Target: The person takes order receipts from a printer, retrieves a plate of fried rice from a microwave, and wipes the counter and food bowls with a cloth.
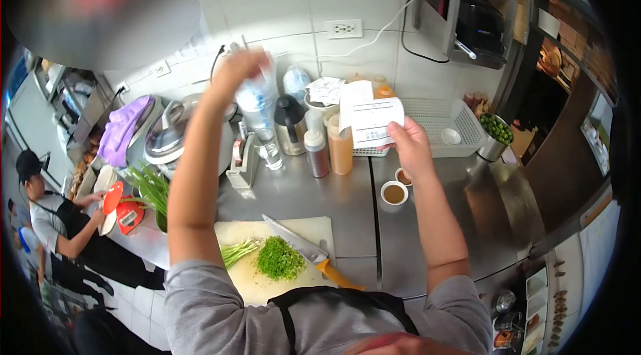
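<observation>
My right hand (412, 148) pinches a printed paper slip (375, 121) between thumb and fingers, above the back of the counter. High at the left, my left hand (244, 69) is raised near the wall and smeared by motion, in front of a clear plastic bag (257, 101); whether it holds anything is unclear. Below my arms lies a white cutting board (247, 283) with chopped green onion (280, 259), uncut stalks (238, 251) and a knife (294, 238) with a yellow handle.
A metal thermos (290, 126), squeeze bottles (340, 148) and a tape dispenser (242, 166) line the counter. Two small sauce cups (394, 193) sit beneath my right forearm. A white basket (437, 144) and a pot of green pieces (494, 131) stand right. A co-worker (60, 221) works at left.
</observation>
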### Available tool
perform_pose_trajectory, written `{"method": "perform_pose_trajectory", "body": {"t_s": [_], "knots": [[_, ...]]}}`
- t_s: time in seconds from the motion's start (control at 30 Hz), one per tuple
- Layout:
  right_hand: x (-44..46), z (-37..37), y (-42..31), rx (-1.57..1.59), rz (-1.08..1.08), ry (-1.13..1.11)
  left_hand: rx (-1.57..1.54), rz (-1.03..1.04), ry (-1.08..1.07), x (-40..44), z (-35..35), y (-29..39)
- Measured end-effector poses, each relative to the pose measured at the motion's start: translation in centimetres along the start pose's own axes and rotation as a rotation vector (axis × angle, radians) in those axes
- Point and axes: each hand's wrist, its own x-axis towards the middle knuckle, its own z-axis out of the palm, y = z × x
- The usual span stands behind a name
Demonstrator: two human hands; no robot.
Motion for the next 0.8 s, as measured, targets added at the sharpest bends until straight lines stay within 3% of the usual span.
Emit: {"method": "perform_pose_trajectory", "body": {"t_s": [0.07, 0.13, 0.17, 0.27, 0.33, 0.53, 0.6, 0.67, 0.8], "knots": [[-0.6, 3.3, 1.1, 0.023, 0.05, -0.096, -0.022, -0.229, -0.362, -7.6, 0.7, -2.1], [-1.4, 7.3, 2.5, 0.066, 0.101, -0.226, -0.277, -0.327, -0.456, -14.6, 1.4, -2.9], [-2.0, 9.8, 3.0, 0.071, 0.115, -0.298, -0.436, -0.271, -0.459, -17.8, 1.3, -4.8], [-4.5, 17.8, 4.2, 0.098, 0.165, -0.536, -0.647, -0.264, -0.18, -25.3, -0.3, -4.6], [-6.9, 23.4, 4.8, 0.126, 0.21, -0.722, -0.628, -0.201, -0.093, -30.0, -3.7, -3.5], [-16.8, 39.6, 8.3, 0.0, 0.259, -1.009, -0.506, -0.416, 0.378, -47.3, -14.0, -0.2], [-21.2, 45.0, 9.1, -0.002, 0.308, -1.124, -0.537, -0.352, 0.518, -53.1, -17.3, 1.6], [-25.7, 50.5, 8.9, 0.054, 0.295, -1.185, -0.398, -0.363, 0.569, -59.3, -21.0, 2.8], [-32.5, 61.3, 10.2, 0.212, 0.395, -1.246, 0.389, -0.442, 0.534, -70.3, -27.4, 7.2]]}}
